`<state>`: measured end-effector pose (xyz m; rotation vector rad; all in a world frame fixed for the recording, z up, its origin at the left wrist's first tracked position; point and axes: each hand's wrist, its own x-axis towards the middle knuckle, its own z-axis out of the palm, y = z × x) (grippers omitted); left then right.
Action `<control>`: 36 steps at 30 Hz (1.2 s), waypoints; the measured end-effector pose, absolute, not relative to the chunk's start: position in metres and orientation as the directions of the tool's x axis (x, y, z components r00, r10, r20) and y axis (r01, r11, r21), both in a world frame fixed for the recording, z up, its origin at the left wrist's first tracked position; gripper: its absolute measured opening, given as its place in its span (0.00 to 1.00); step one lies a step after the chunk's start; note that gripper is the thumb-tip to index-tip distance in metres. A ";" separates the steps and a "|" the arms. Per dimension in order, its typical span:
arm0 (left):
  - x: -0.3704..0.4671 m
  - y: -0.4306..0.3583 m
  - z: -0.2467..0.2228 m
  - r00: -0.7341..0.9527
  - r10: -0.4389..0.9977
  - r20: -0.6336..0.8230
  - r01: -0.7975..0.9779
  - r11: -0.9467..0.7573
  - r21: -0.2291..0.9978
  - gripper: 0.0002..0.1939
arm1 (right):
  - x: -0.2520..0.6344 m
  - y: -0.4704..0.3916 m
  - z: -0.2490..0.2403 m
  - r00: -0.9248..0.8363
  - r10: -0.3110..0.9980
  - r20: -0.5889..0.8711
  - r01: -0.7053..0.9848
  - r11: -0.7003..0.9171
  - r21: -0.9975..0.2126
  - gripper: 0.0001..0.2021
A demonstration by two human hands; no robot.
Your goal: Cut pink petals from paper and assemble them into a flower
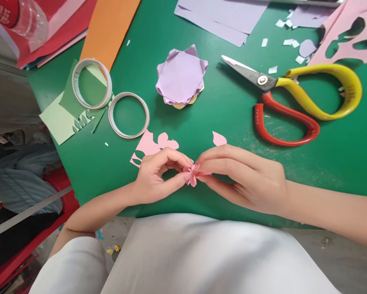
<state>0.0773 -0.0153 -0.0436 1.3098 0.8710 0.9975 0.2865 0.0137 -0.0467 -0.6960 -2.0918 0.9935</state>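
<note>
A: And here's the green table (214,118)! Red-and-yellow scissors (271,83) flat on the right, white scraps (272,70) scattered beyond!
B: Lilac paper piece (182,75) holding the middle, lilac sheets (223,16) behind it!
A: Over left, one tape roll (111,118), another (76,87) overlapping green paper (68,96)!
B: Orange sheet (110,28) beyond them, and nearer us, a pink petal (219,139) and pink cut-out scrap (147,143)!

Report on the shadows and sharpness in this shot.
Head view: a soft shadow falls on the green table below the lilac paper piece, another under the scissors; left hand and right hand look fairly sharp; the pink paper flower's finest folds are too small to judge.
</note>
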 end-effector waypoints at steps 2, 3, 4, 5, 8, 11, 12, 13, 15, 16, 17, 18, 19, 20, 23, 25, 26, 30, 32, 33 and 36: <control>0.076 -0.015 -0.043 0.351 0.936 0.025 -0.116 0.017 0.993 0.08 | 0.287 0.014 -0.045 -0.592 0.721 0.361 0.151 0.539 -0.828 0.08; 0.075 -0.015 -0.043 0.363 0.931 0.018 -0.139 0.035 0.990 0.07 | 0.287 0.015 -0.044 -0.586 0.726 0.361 0.139 0.529 -0.837 0.08; 0.073 -0.015 -0.042 0.381 0.924 0.016 -0.162 0.049 0.986 0.07 | 0.287 0.016 -0.043 -0.581 0.729 0.362 0.123 0.519 -0.846 0.08; 0.072 -0.014 -0.042 0.402 0.915 0.018 -0.178 0.059 0.982 0.08 | 0.287 0.017 -0.041 -0.579 0.730 0.362 0.105 0.508 -0.855 0.07; 0.070 -0.014 -0.043 0.447 0.892 0.062 -0.172 0.017 0.985 0.15 | 0.288 0.020 -0.038 -0.571 0.735 0.366 0.057 0.480 -0.875 0.07; 0.072 -0.015 -0.045 0.420 0.898 0.129 -0.148 -0.072 0.986 0.20 | 0.288 0.020 -0.037 -0.559 0.743 0.369 0.047 0.473 -0.880 0.09; 0.073 -0.015 -0.046 0.409 0.901 0.144 -0.147 -0.091 0.985 0.21 | 0.288 0.019 -0.037 -0.555 0.744 0.372 0.053 0.477 -0.877 0.09; 0.074 -0.016 -0.047 0.402 0.903 0.152 -0.146 -0.100 0.984 0.21 | 0.288 0.018 -0.037 -0.552 0.744 0.375 0.060 0.484 -0.873 0.09; 0.075 -0.015 -0.048 0.411 0.896 0.166 -0.147 -0.115 0.982 0.22 | 0.287 0.016 -0.038 -0.550 0.743 0.382 0.069 0.496 -0.866 0.09; 0.075 -0.015 -0.048 0.421 0.889 0.177 -0.147 -0.126 0.981 0.23 | 0.287 0.015 -0.038 -0.550 0.744 0.380 0.073 0.496 -0.865 0.09; 0.075 -0.014 -0.048 0.433 0.882 0.188 -0.145 -0.138 0.980 0.23 | 0.287 0.015 -0.038 -0.549 0.746 0.377 0.073 0.492 -0.867 0.09; 0.075 -0.014 -0.047 0.443 0.875 0.197 -0.139 -0.150 0.979 0.23 | 0.287 0.015 -0.038 -0.548 0.749 0.371 0.072 0.485 -0.872 0.08; 0.074 -0.013 -0.047 0.450 0.869 0.207 -0.134 -0.163 0.977 0.23 | 0.287 0.016 -0.038 -0.546 0.754 0.366 0.071 0.476 -0.877 0.08; 0.074 -0.012 -0.047 0.454 0.864 0.217 -0.129 -0.177 0.976 0.23 | 0.287 0.017 -0.038 -0.543 0.758 0.362 0.069 0.470 -0.880 0.08; 0.074 -0.011 -0.048 0.444 0.865 0.233 -0.101 -0.210 0.972 0.24 | 0.287 0.018 -0.038 -0.537 0.764 0.359 0.067 0.462 -0.884 0.07; 0.075 -0.011 -0.049 0.423 0.876 0.232 -0.070 -0.224 0.972 0.24 | 0.287 0.018 -0.038 -0.536 0.764 0.358 0.073 0.465 -0.882 0.07; 0.075 -0.012 -0.050 0.413 0.881 0.232 -0.054 -0.231 0.971 0.23 | 0.288 0.017 -0.038 -0.537 0.763 0.359 0.076 0.468 -0.881 0.07; 0.077 -0.011 -0.052 0.388 0.884 0.262 -0.051 -0.263 0.963 0.20 | 0.288 0.016 -0.038 -0.551 0.751 0.363 0.090 0.486 -0.869 0.08; 0.077 -0.011 -0.051 0.376 0.887 0.268 -0.070 -0.261 0.963 0.19 | 0.289 0.016 -0.038 -0.551 0.746 0.374 0.099 0.504 -0.858 0.09; 0.077 -0.011 -0.051 0.373 0.888 0.268 -0.076 -0.259 0.963 0.18 | 0.289 0.016 -0.038 -0.554 0.740 0.382 0.100 0.514 -0.852 0.09; 0.077 -0.010 -0.051 0.382 0.883 0.274 -0.070 -0.268 0.961 0.17 | 0.288 0.015 -0.039 -0.565 0.726 0.392 0.100 0.532 -0.841 0.07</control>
